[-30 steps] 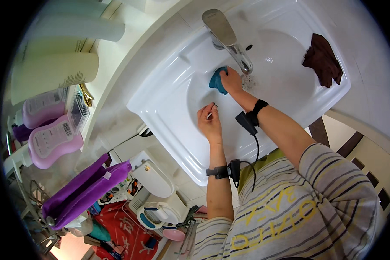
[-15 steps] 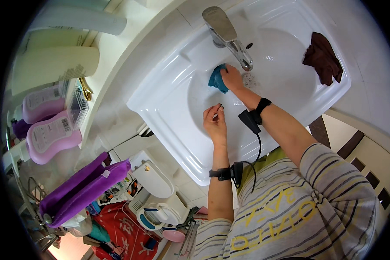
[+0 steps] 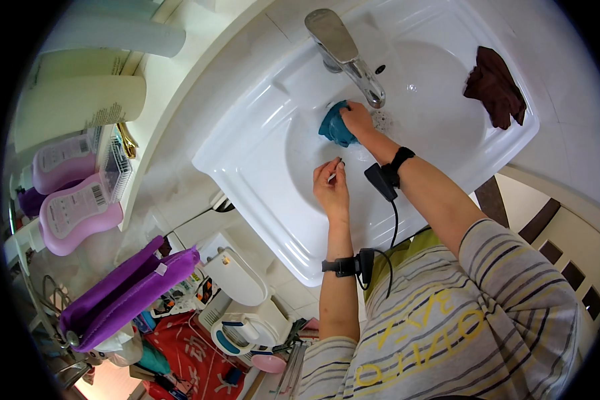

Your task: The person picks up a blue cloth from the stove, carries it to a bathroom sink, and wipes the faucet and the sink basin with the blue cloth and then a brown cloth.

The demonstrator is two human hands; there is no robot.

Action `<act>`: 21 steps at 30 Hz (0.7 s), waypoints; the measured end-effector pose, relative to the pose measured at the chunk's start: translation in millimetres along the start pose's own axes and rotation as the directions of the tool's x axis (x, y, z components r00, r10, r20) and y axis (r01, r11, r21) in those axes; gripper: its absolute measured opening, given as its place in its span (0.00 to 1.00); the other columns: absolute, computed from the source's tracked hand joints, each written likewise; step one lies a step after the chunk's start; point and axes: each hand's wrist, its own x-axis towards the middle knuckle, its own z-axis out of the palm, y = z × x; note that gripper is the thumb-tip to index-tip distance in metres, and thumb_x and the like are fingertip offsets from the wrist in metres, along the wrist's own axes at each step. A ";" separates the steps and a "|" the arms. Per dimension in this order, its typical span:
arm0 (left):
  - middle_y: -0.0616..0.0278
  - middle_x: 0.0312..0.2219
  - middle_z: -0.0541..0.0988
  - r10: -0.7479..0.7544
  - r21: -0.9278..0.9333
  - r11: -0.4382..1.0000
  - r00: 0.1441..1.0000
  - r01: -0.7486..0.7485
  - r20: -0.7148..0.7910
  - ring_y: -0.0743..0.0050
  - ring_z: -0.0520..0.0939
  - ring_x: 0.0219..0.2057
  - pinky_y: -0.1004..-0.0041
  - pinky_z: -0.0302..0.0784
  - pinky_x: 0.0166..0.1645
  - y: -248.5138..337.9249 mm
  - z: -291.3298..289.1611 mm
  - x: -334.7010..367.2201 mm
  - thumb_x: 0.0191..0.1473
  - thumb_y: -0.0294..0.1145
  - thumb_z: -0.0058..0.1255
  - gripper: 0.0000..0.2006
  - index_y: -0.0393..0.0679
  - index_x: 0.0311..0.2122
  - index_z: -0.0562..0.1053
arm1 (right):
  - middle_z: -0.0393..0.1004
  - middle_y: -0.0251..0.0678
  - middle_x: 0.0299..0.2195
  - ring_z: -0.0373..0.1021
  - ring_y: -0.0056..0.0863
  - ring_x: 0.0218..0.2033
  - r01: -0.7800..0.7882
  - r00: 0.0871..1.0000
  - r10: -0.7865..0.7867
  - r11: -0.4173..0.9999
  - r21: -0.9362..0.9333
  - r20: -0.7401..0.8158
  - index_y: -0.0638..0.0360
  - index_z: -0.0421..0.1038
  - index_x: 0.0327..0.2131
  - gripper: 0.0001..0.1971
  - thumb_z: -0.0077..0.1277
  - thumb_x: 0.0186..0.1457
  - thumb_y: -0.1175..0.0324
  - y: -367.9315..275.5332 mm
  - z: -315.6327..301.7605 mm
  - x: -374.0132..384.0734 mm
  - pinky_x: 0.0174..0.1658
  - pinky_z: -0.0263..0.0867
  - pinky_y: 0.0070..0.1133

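A wet-looking teal cloth [image 3: 337, 125] is bunched up in the white sink [image 3: 273, 167], below the faucet. My right hand [image 3: 359, 120] is closed on the cloth's right side. Nearer to me, my left hand [image 3: 331, 185] is in a pinch, fingers curled in. A tiny dark bit shows at its fingertips, too small to name. The chrome faucet [image 3: 343, 53] hangs over the basin just beyond my right hand, and suds lie beside that hand. A crumpled dark brown cloth [image 3: 495, 87] is draped on the sink's right rim. Black straps with small boxes circle both my forearms.
A curved white shelf at left carries pink bottles [image 3: 77, 210] and a wire basket [image 3: 118, 167]. Below it hangs a purple cloth [image 3: 133, 293]. A white appliance [image 3: 250, 323], a red bag [image 3: 193, 367] and a pink bowl [image 3: 268, 363] stand lower left. A black cable links my wrist straps.
The teal cloth spreads a little wider and lower under my right hand. My left hand keeps its pinch in nearly the same spot. The view has shifted slightly.
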 end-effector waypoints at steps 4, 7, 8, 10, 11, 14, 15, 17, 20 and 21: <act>0.61 0.33 0.72 -0.018 -0.020 1.000 1.000 0.018 0.004 0.77 0.76 0.30 0.80 0.75 0.33 -2.8 -0.2 -4.4 0.50 0.26 0.52 0.07 0.37 0.35 0.76 | 0.72 0.48 0.38 0.68 0.49 0.40 -0.008 0.999 0.008 1.000 0.012 -0.034 0.56 0.70 0.40 0.18 0.40 0.49 0.59 -1.1 1.3 -1.1 0.45 0.63 0.36; 0.61 0.34 0.72 -0.056 -0.037 0.998 0.998 0.056 0.003 0.77 0.75 0.31 0.81 0.73 0.32 -4.9 -0.3 -5.3 0.50 0.25 0.53 0.07 0.37 0.35 0.76 | 0.72 0.47 0.38 0.68 0.48 0.40 -0.031 0.999 0.031 1.000 -0.002 -0.040 0.56 0.71 0.39 0.17 0.41 0.48 0.59 -7.5 -2.5 -5.5 0.44 0.64 0.35; 0.61 0.34 0.72 -0.073 -0.033 0.997 0.997 0.072 0.000 0.77 0.75 0.31 0.80 0.73 0.33 -5.6 -0.6 -5.2 0.50 0.25 0.53 0.07 0.37 0.35 0.76 | 0.72 0.48 0.38 0.69 0.47 0.39 0.012 0.999 -0.014 0.999 -0.038 -0.042 0.56 0.71 0.39 0.17 0.42 0.48 0.60 -9.7 -2.9 -13.3 0.43 0.64 0.35; 0.61 0.34 0.72 -0.061 -0.041 0.997 0.998 0.061 -0.013 0.77 0.75 0.31 0.81 0.73 0.32 -7.6 -1.4 -5.8 0.50 0.25 0.53 0.07 0.37 0.35 0.76 | 0.72 0.48 0.37 0.69 0.47 0.39 0.061 0.997 -0.064 0.995 -0.075 -0.037 0.56 0.71 0.38 0.16 0.43 0.47 0.60 -25.7 -3.1 -27.3 0.43 0.64 0.34; 0.61 0.34 0.72 -0.049 -0.047 0.998 0.999 0.048 -0.017 0.77 0.75 0.31 0.81 0.73 0.32 -8.3 -1.3 -6.4 0.50 0.26 0.53 0.07 0.37 0.35 0.76 | 0.72 0.48 0.36 0.69 0.46 0.38 0.088 0.995 -0.093 0.988 -0.124 -0.033 0.57 0.72 0.36 0.15 0.44 0.47 0.60 -32.7 -1.8 -31.5 0.42 0.65 0.34; 0.61 0.34 0.72 -0.043 -0.028 0.999 0.999 0.043 0.006 0.76 0.75 0.31 0.81 0.73 0.32 -5.8 0.6 -5.1 0.50 0.26 0.52 0.07 0.37 0.35 0.76 | 0.73 0.47 0.33 0.70 0.45 0.37 0.108 0.993 -0.116 0.979 -0.174 -0.036 0.58 0.73 0.33 0.14 0.45 0.46 0.61 -30.7 -3.0 -25.4 0.41 0.65 0.35; 0.61 0.34 0.72 -0.041 -0.028 0.999 0.999 0.041 0.008 0.76 0.75 0.31 0.81 0.73 0.32 -6.2 0.2 -4.6 0.50 0.26 0.52 0.07 0.37 0.35 0.76 | 0.73 0.47 0.32 0.70 0.45 0.36 0.106 0.993 -0.114 0.978 -0.177 -0.037 0.58 0.73 0.31 0.13 0.46 0.46 0.61 -27.9 -3.5 -23.3 0.40 0.66 0.35; 0.61 0.34 0.72 -0.056 -0.013 0.998 0.998 0.056 0.009 0.77 0.75 0.31 0.81 0.73 0.31 -7.1 -1.6 -3.0 0.50 0.27 0.53 0.07 0.37 0.35 0.76 | 0.74 0.47 0.31 0.70 0.45 0.35 0.109 0.989 -0.126 0.976 -0.187 -0.082 0.58 0.74 0.30 0.13 0.46 0.45 0.61 -21.7 -2.5 -22.6 0.39 0.66 0.35; 0.61 0.33 0.73 -0.059 -0.032 0.998 0.998 0.058 -0.015 0.77 0.75 0.31 0.81 0.73 0.31 -8.2 -5.5 -2.9 0.50 0.27 0.53 0.07 0.37 0.35 0.76 | 0.74 0.46 0.29 0.71 0.45 0.34 0.148 0.980 -0.172 0.966 -0.212 -0.100 0.58 0.74 0.29 0.13 0.47 0.44 0.60 -27.1 -3.1 -24.5 0.37 0.67 0.34; 0.61 0.33 0.73 -0.062 -0.031 0.998 0.998 0.061 -0.018 0.77 0.75 0.31 0.81 0.73 0.31 -8.9 -6.6 -3.6 0.50 0.27 0.53 0.07 0.37 0.35 0.76 | 0.74 0.46 0.29 0.71 0.45 0.33 0.175 0.977 -0.197 0.958 -0.227 -0.077 0.58 0.74 0.29 0.13 0.48 0.44 0.59 -29.2 -3.7 -26.8 0.37 0.67 0.34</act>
